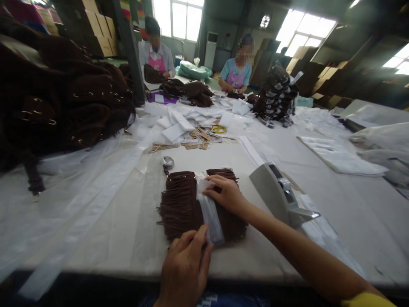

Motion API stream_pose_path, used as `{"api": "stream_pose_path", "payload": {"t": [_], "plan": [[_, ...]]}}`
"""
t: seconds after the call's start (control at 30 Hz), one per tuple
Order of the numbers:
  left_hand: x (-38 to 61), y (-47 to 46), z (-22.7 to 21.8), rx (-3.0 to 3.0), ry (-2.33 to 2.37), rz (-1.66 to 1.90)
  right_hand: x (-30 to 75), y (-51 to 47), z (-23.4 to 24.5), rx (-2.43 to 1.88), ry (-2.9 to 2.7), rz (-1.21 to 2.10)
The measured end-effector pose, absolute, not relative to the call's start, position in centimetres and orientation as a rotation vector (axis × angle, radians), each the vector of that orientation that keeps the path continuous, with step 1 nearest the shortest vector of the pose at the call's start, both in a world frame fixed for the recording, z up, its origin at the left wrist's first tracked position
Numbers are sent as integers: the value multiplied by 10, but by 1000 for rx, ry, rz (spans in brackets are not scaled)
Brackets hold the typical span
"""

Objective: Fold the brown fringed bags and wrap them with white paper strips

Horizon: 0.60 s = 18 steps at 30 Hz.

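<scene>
A brown fringed suede piece (180, 204) lies flat on the white table in front of me. A clear plastic strip (209, 211) runs across it from far to near. My left hand (185, 266) pinches the strip's near end at the fringe's lower edge. My right hand (225, 194) presses its fingers down on the strip's far end, fingers curled onto it. A small metal clasp (168, 162) sits just beyond the piece.
A grey tape dispenser (281, 194) stands right of my right hand. A heap of brown bags (64, 98) fills the left. Long clear strips (96, 187) lie left. White sheets and card tags (194, 138) cover the middle; two other people work at the far end.
</scene>
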State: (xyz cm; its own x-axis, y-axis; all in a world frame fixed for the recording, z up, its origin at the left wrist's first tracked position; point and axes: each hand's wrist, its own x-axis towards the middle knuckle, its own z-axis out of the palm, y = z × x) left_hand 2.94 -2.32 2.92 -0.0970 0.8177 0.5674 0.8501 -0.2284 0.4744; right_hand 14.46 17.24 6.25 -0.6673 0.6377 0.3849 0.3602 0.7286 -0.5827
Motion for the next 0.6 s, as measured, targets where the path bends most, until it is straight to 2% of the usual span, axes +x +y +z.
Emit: {"api": "stream_pose_path", "payload": {"t": [0.17,0.6], "plan": [[30,-16,35,-2054,-1994,-1194,141,180,64,-822,-2364,731],[25,-1,40,-2009,-2169,-969,135,186,63,-991,-2328,735]]}}
